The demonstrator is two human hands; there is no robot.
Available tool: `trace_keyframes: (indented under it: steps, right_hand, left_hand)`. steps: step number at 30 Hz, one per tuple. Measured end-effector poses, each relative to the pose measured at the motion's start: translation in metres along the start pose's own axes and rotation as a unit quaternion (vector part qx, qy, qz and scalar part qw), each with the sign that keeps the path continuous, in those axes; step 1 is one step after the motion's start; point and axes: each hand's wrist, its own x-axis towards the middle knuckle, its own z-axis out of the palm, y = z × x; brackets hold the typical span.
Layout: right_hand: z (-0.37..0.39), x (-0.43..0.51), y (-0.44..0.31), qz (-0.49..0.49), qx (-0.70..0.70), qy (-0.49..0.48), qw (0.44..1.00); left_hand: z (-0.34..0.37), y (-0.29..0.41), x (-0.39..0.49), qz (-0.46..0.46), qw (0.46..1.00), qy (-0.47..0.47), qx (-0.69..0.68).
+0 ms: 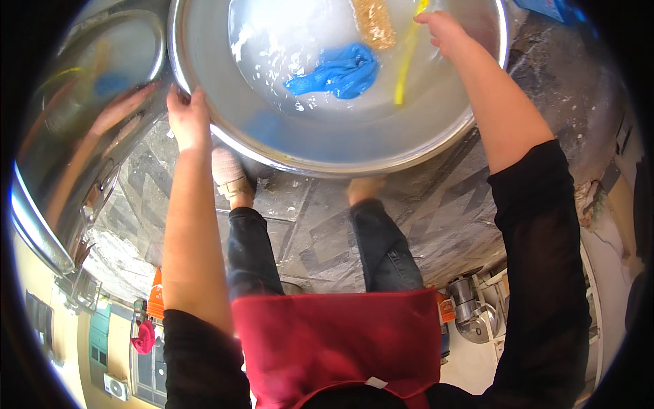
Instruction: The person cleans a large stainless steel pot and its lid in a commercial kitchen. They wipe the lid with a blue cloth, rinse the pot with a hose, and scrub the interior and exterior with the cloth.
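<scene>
A large round metal basin point(357, 148) stands before me, its inside bright with reflections and seemingly wet. My left hand point(190, 120) grips its rolled rim at the left, thumb and fingers parted around the edge. Over the right part of the basin, my right hand point(445, 35) has its fingertips at a thin yellow strip point(406, 64), seemingly pinching it; part of that strip may be a reflection. A crumpled wet blue cloth point(340, 71) lies inside, below a golden-brown piece point(374, 23), perhaps a scrubbing pad, cut off by the picture's top.
At the left a shiny curved metal vessel point(46, 138) mirrors the basin and my arm. My feet stand on stained patterned paving point(306, 230). A blue object point(546, 7) is at the upper right. Orange buckets point(156, 299) and metal pots point(462, 299) stand behind me.
</scene>
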Motion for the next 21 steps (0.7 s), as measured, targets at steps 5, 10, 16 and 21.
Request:
trace_keyframes:
  steps: [5,10,16,21]
  right_hand:
    - [0.048,-0.01,0.052,0.046,0.031,-0.069,0.996]
    - [-0.007,-0.056,0.064,-0.089,0.004,-0.081,0.993]
    - [-0.039,-0.108,0.069,0.004,0.022,-0.084,0.996]
    - [0.047,-0.102,0.041,0.11,0.106,-0.114,0.982]
  left_hand:
    - [0.014,0.01,0.044,0.055,0.997,0.044,-0.036]
    - [0.023,0.006,0.051,0.039,0.995,0.089,-0.018]
    - [0.027,0.012,0.057,0.004,0.996,0.087,-0.026]
    - [0.028,0.007,0.057,0.016,0.992,0.112,0.063]
